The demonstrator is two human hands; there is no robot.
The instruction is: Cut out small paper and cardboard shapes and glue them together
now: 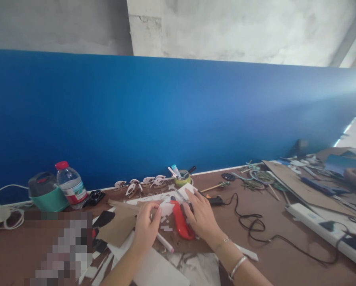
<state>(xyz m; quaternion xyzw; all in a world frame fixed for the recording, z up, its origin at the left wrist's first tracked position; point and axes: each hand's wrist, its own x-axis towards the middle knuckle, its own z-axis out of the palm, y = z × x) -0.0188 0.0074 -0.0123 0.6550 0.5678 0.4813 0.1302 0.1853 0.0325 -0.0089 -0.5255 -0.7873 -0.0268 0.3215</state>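
Note:
My left hand (146, 228) is curled, its fingertips pinching a small white piece of paper or foam (166, 208) on the cluttered table. A white pen with a pink end (165, 242) lies just under that hand. My right hand (202, 216) lies with fingers stretched forward over white sheet scraps, its thumb side touching a red utility knife (181, 225) that rests between the two hands. A thin bracelet and a silver bangle (238, 265) sit on my right wrist. Brown cardboard pieces (118, 228) lie to the left of my left hand.
A blue panel (166, 119) stands along the table's back edge. At the left are a water bottle with a red cap (71, 183), a teal container (45, 192) and white cable. A yellow-green cup of pens (182, 177), a black cord (255, 226), a white power strip (323, 230) and cardboard sheets (303, 186) lie to the right.

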